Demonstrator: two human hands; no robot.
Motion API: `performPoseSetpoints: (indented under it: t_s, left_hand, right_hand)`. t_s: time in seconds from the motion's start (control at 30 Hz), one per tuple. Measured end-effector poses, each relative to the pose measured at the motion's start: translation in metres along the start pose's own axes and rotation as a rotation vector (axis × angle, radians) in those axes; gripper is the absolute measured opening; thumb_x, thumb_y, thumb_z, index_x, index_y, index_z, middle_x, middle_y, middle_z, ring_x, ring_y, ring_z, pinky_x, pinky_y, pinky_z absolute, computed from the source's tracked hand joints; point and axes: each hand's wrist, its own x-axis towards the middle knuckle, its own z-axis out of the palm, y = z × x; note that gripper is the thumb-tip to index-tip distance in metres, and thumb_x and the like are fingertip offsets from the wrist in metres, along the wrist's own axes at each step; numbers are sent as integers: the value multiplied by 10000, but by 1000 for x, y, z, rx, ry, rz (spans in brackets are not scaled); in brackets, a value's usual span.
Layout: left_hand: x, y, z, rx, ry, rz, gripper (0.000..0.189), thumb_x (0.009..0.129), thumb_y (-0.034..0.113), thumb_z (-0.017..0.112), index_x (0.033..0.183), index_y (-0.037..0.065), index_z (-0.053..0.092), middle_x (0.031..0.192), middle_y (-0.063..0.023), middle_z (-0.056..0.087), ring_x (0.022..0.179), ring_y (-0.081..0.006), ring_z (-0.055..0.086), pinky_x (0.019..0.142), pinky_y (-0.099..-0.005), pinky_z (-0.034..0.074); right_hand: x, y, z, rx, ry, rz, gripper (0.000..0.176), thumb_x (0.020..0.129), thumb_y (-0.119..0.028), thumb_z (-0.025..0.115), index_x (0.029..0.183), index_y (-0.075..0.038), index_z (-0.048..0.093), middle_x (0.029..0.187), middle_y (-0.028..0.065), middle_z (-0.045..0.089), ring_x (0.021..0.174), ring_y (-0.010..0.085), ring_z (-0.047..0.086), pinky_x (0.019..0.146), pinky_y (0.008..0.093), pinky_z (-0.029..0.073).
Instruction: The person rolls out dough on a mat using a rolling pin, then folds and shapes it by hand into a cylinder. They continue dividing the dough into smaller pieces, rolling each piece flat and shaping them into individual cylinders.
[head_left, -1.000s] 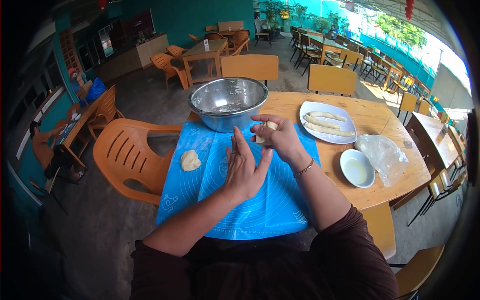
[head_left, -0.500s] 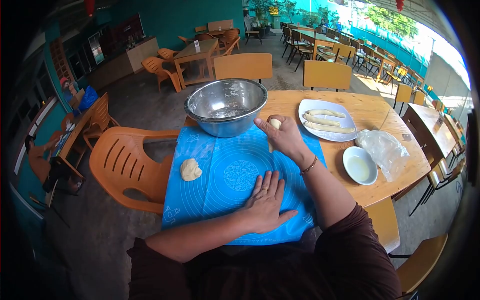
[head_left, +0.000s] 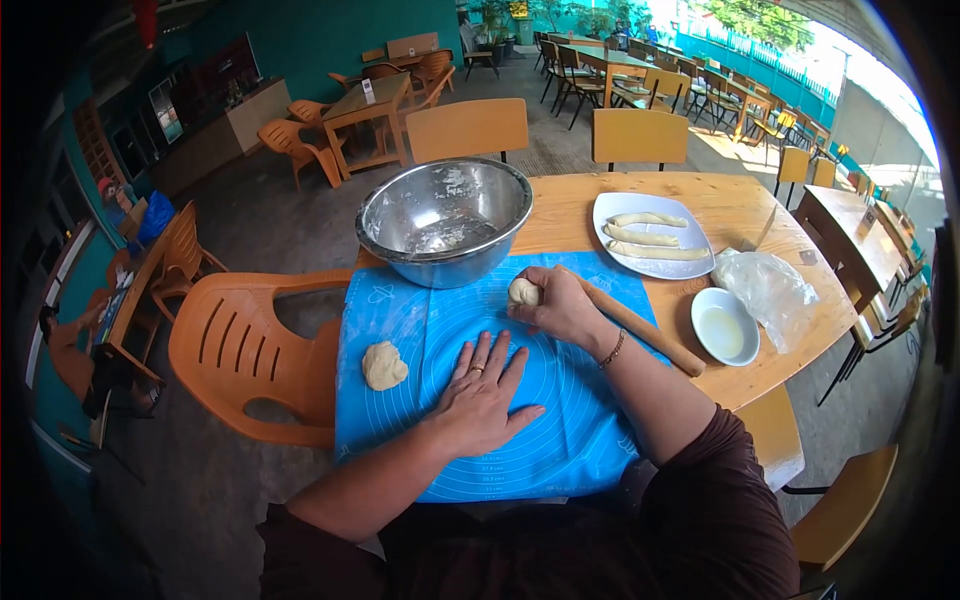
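On the near part of the blue printed mat, the left hand lay flat, fingers spread. The right hand gripped a small pale dough ball, right of the larger pale dough lump and near the round, flour-smeared steel bowl. A brown wooden rolling pin slanted behind the right wrist.

On the blue mat, near its lower edge, small white printed lines end with "cms"; their numbers are too small for sure reading. Any print on the white card of a far table is unreadable.
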Motion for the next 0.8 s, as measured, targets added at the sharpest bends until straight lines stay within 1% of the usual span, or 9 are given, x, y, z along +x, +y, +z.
performPoseSetpoints:
  t_s: [0.03, 0.1, 0.23, 0.3, 0.47, 0.67, 0.73, 0.77, 0.8]
  left_hand:
    - [2, -1, -1, -5, -10, -13, 808, 966, 539, 481, 1497, -31, 266, 1540, -354, 169, 1445, -529, 112, 1178, -583, 103]
    - [5, -4, -1, -8, -16, -34, 814, 965, 543, 479, 1497, -34, 261, 1542, -352, 164, 1445, -530, 107, 1179, -583, 97]
    - [8, -8, 2, 19, -27, -52, 837, 964, 563, 464, 1498, -43, 246, 1549, -347, 146, 1448, -531, 87, 1181, -582, 82]
    - [6, -5, 0, 19, -38, -46, 846, 963, 574, 457, 1500, -43, 239, 1552, -346, 138, 1449, -531, 78, 1182, -580, 75]
    - [5, 1, -2, 35, -42, -45, 892, 942, 643, 427, 1499, -37, 274, 1538, -360, 166, 1449, -520, 123, 1177, -586, 93]
    - [8, 13, -38, -120, -98, -133, 764, 939, 598, 491, 1377, -28, 497, 1487, -320, 337, 1380, -471, 334, 1145, -547, 243]
    - [12, -1, -28, -224, 71, -225, 660, 947, 519, 543, 1346, -7, 537, 1465, -274, 404, 1363, -470, 354, 1145, -517, 270]
    - [12, -11, -18, -111, 63, -217, 665, 956, 513, 534, 1381, 3, 509, 1482, -262, 394, 1354, -469, 374, 1142, -505, 285]
    - [10, -13, -17, -108, 62, -219, 665, 956, 513, 534, 1381, 3, 509, 1482, -262, 394, 1354, -469, 374, 1142, -505, 285]
  right_hand:
    - [-2, 0, -1, -5, 1, 5, 270, 813, -161, 787, 981, -8, 640, 891, 88, 664, 741, 155, 659, 579, 283, 541]
    - [-5, -2, -4, -410, 141, -185, 300, 821, -223, 780, 966, 6, 651, 875, 137, 673, 744, 175, 670, 629, 317, 537]
    - [-8, -11, -18, -477, 163, -120, 346, 819, -287, 775, 955, 7, 655, 873, 174, 679, 747, 228, 671, 690, 361, 526]
    - [-4, -9, -24, -279, 149, -35, 305, 820, -266, 756, 939, -6, 653, 869, 174, 684, 771, 264, 668, 699, 372, 520]
    - [-2, 0, -10, -379, 93, -114, 201, 829, -171, 695, 934, -12, 632, 827, 159, 671, 755, 231, 647, 690, 353, 511]
    - [0, 5, -2, -258, 74, -144, 190, 845, -98, 682, 1003, -16, 615, 839, 103, 653, 763, 160, 623, 695, 330, 514]
    - [2, 4, -3, -117, 205, -180, 289, 847, -203, 698, 1078, -45, 629, 898, 207, 685, 847, 360, 676, 774, 420, 528]
    - [3, 2, -4, 8, 195, -116, 303, 876, -229, 707, 1071, -12, 626, 906, 181, 687, 817, 261, 690, 730, 367, 537]
    - [4, 1, -6, 12, 194, -117, 303, 876, -229, 707, 1071, -12, 626, 906, 181, 687, 817, 261, 690, 730, 367, 537]
